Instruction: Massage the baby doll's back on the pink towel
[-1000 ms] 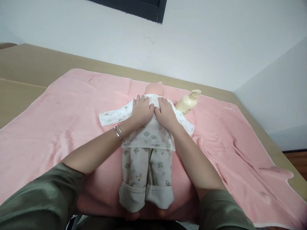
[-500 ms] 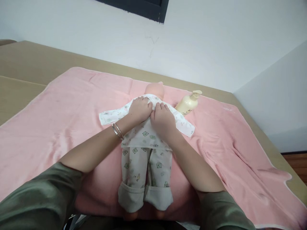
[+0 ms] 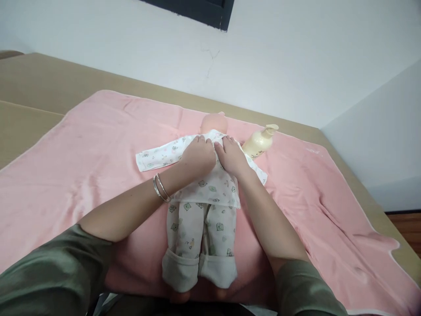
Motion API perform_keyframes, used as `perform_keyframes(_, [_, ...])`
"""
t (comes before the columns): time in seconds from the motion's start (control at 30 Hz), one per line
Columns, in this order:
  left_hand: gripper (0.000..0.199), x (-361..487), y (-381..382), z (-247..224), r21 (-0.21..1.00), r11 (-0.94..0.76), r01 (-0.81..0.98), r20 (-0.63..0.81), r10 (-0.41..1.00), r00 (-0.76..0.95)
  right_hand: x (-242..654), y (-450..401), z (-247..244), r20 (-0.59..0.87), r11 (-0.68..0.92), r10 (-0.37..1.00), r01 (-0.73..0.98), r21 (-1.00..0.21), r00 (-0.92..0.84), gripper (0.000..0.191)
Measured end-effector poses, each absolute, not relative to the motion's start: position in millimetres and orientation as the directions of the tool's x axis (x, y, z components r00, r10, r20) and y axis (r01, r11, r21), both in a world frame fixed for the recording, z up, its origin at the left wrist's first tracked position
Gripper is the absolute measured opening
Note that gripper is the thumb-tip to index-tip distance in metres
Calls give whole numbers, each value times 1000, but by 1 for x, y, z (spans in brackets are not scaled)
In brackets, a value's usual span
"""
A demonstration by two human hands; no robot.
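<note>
A baby doll lies on a pink blanket, its head (image 3: 213, 123) pointing away from me. It wears a white printed shirt (image 3: 217, 193) with long sleeves spread sideways, and matching trousers (image 3: 189, 228) with turned-up cuffs. My left hand (image 3: 200, 156), a double bangle at its wrist, rests on the upper chest of the shirt with fingers curled into the cloth; its thumb is hidden. Beside it, my right hand (image 3: 233, 156) lies on the shirt near the doll's shoulder, thumb and fingers apart. Both hands cover the middle of the shirt's upper part.
A cream pump bottle (image 3: 259, 142) leans beyond the sleeve on the right. The pink blanket (image 3: 98, 145) is spread over a wooden table (image 3: 46, 79), with some wrinkles on the right. Behind the table stands a white wall (image 3: 276, 57) with a dark frame (image 3: 210, 11) on it.
My right hand has shifted outward and away, its thumb now apart from its fingers. My left hand has moved slightly right across the shirt. The shirt's lower edge has shifted a little right.
</note>
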State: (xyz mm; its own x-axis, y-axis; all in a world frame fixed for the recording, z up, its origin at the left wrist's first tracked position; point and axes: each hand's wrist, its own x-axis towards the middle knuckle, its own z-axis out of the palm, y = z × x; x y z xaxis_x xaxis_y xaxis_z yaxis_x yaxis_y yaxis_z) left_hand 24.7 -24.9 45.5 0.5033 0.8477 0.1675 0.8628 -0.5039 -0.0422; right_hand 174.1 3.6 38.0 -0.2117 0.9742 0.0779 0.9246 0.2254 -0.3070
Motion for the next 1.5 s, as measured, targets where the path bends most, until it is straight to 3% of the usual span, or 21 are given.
perform_keyframes(0.17, [42, 13, 2, 32, 152, -358, 921, 222, 921, 321, 154, -26, 52, 122, 180, 980, 968, -177, -160, 53])
perform_keyframes(0.27, [44, 14, 6, 28, 182, -298, 937, 241, 937, 251, 145, -40, 56, 139, 154, 981, 980, -126, -136, 48])
perform_keyframes(0.57, [46, 23, 0, 28, 242, -236, 941, 248, 953, 175, 161, -6, 39, 162, 245, 965, 932, -266, -208, 58])
perform_keyframes(0.97, [47, 23, 0, 30, 270, -218, 938, 215, 963, 162, 162, -3, 32, 165, 264, 960, 927, -266, -227, 66])
perform_keyframes(1.27, [46, 32, -28, 41, 184, -235, 955, 205, 959, 196, 177, 9, 33, 88, 246, 969, 855, -456, -231, 67])
perform_keyframes(1.33, [48, 36, -36, 45, 165, -242, 956, 171, 962, 214, 175, 7, 35, 88, 237, 971, 866, -440, -221, 65])
perform_keyframes(1.5, [43, 35, -32, 47, 212, -224, 951, 165, 968, 191, 160, -13, 41, 103, 209, 977, 941, -268, -187, 60])
